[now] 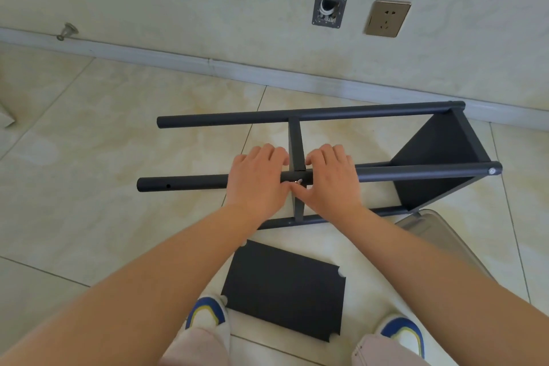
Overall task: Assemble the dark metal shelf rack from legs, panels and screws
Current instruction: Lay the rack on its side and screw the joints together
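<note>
Dark metal rack [439,157] lies on its side at frame center, legs running 9 to 3 o'clock. Left hand [257,178] curls over the near upper leg [184,184]; right hand [331,178] pinches a screw [298,182] at the middle panel joint. Loose panel [285,288] lies flat at 6 o'clock, bare tile at 9, wall at 12.

A loose panel [285,288] lies on the floor [89,157] before the rack [326,169].
</note>
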